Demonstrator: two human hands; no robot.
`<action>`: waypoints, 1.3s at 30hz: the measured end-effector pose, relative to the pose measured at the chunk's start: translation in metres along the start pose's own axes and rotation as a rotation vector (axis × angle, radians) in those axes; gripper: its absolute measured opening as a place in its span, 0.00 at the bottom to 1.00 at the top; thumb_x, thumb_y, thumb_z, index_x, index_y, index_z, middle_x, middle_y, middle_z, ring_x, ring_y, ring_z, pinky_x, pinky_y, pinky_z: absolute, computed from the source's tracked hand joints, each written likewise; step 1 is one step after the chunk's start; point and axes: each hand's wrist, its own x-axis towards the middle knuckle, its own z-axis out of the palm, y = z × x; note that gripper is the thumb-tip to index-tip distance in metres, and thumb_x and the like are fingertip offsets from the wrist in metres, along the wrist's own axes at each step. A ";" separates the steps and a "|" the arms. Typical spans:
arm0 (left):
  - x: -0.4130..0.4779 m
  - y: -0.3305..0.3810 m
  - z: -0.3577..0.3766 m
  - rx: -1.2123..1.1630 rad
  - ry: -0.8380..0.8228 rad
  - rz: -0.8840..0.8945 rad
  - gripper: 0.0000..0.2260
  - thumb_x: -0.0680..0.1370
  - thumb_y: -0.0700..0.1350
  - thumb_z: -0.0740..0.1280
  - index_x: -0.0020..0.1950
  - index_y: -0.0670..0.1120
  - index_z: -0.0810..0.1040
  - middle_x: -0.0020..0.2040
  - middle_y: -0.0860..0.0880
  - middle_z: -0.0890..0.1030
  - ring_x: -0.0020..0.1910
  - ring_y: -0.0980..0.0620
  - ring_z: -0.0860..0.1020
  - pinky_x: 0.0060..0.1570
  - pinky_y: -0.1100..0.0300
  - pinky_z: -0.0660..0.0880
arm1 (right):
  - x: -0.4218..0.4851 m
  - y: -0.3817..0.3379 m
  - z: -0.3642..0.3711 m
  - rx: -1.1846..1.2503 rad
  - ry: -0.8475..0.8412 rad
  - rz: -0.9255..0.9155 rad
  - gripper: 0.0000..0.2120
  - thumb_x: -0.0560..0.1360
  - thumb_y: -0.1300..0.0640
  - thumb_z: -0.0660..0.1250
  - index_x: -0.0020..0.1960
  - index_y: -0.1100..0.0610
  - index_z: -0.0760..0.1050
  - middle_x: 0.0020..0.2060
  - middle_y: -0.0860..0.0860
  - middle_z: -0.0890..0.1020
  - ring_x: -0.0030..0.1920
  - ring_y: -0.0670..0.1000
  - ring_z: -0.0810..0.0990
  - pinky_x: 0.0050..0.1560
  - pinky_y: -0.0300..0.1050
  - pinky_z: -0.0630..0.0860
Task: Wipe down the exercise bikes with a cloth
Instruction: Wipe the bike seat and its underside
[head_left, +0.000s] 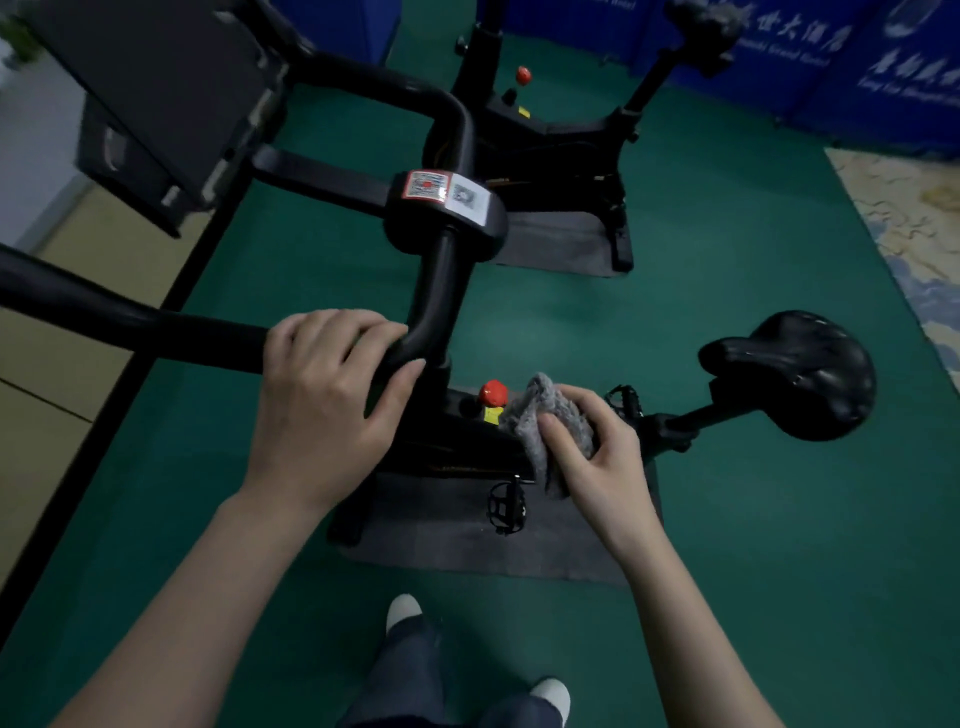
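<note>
Bare forearms stretch forward over white shoes as a person works on the nearer exercise bike, which stands on a grey mat laid over green floor. The left hand wraps fingers and thumb round the bend of the black handlebar, seemingly to brace the body while leaning in. The right hand clutches a bunched grey cloth, thumb pinning it from the front, low at the frame just beside the red knob. In the dim, soft picture the cloth appears to press against the frame, though contact cannot be confirmed. The saddle juts out to the right, not yet under the cloth. A second bike waits on its own mat beyond.
</note>
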 end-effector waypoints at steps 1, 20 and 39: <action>-0.002 0.006 0.001 -0.010 -0.012 -0.006 0.14 0.79 0.51 0.61 0.56 0.43 0.79 0.52 0.47 0.79 0.53 0.46 0.76 0.60 0.52 0.64 | -0.003 0.003 -0.006 -0.022 0.007 -0.001 0.07 0.75 0.60 0.68 0.52 0.50 0.78 0.42 0.40 0.83 0.44 0.39 0.80 0.45 0.31 0.73; -0.069 0.287 0.111 -0.069 -0.581 0.248 0.22 0.79 0.57 0.57 0.69 0.48 0.71 0.66 0.53 0.74 0.67 0.52 0.68 0.69 0.54 0.60 | -0.159 0.094 -0.270 -0.141 0.460 0.248 0.06 0.74 0.55 0.68 0.50 0.49 0.78 0.42 0.39 0.82 0.44 0.37 0.79 0.45 0.33 0.73; -0.003 0.356 0.229 -0.082 -0.749 0.160 0.24 0.80 0.60 0.52 0.73 0.49 0.65 0.70 0.54 0.69 0.70 0.54 0.64 0.70 0.56 0.57 | -0.050 0.144 -0.364 -0.242 0.347 0.291 0.06 0.74 0.55 0.69 0.51 0.47 0.77 0.42 0.36 0.81 0.44 0.33 0.77 0.44 0.23 0.69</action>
